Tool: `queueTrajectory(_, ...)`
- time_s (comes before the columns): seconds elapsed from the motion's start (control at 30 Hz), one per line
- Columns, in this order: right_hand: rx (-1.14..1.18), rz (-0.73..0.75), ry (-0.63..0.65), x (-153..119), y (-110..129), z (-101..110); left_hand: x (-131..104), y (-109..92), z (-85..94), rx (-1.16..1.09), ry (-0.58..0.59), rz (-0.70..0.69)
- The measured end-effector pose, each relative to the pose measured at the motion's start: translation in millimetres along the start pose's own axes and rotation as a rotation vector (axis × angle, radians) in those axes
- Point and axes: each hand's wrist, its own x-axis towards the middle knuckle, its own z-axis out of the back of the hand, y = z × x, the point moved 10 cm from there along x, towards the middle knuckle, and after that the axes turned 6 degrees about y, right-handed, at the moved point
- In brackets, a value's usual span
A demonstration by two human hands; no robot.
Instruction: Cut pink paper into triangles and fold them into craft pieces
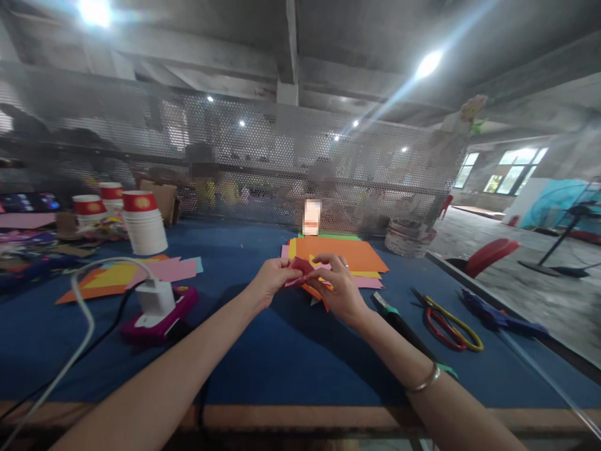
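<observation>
My left hand (275,280) pinches a small dark red and pink piece of folded paper (303,265) from its left side. From the right, my right hand (339,282) grips the same piece between thumb and fingers. Orange and yellow pointed paper ends (318,294) show just under the hands; whether they join the red piece I cannot tell. Close behind lies a stack of coloured paper sheets (345,252), orange on top. Fingers partly cover the held paper.
Right of my arm lie a box cutter (404,329), red-and-yellow-handled scissors (451,322) and a blue glue gun (504,318). At left are a purple power strip (162,316) with a charger, loose paper sheets (162,274) and stacked paper cups (144,225). A mesh screen (263,150) stands behind.
</observation>
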Motion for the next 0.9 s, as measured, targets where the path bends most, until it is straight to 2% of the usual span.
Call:
queueTrajectory(0.17,0.040,-0.074,-0.068,-1.6,-3.1,4.3,-0.1,0.8,-4.9,0.020,0.007,-0.018)
queueTrajectory(0.37,0.124,-0.253,-0.113,-7.6,-23.3,0.9,-0.5,-2.2,-7.1,0.039,-0.007,-0.043)
queueTrajectory(0.63,0.347,-0.407,0.113,-12.8,-47.2,-33.8,-3.6,-1.5,-13.8,0.083,0.020,-0.002)
queueTrajectory(0.9,0.419,-0.464,0.134,-14.2,-49.8,-37.1,-3.8,-2.3,-17.2,0.084,0.038,-0.043)
